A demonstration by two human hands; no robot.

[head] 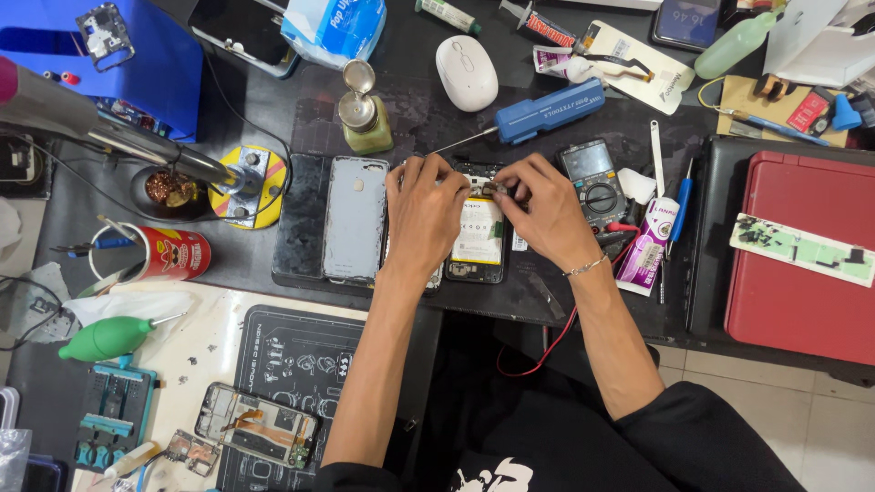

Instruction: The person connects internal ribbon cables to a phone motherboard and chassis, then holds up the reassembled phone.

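An opened phone (478, 239) with its white battery showing lies on a dark work mat (301, 228). My left hand (423, 211) rests on the phone's left edge, fingers pinched at its top end. My right hand (540, 208), with a thin bracelet at the wrist, pinches a small part at the phone's top; the fingertips of both hands nearly meet there. What the fingers grip is too small to make out. A grey phone back cover (355, 217) lies just left of my left hand.
A multimeter (592, 180) and a tube (645, 248) sit right of my hands. A blue screwdriver (538, 113), white mouse (467, 71) and pump bottle (363, 111) lie beyond. A red case (793, 264) is far right; a red can (173, 253), green blower (108, 337) and another dismantled phone (260, 426) are left.
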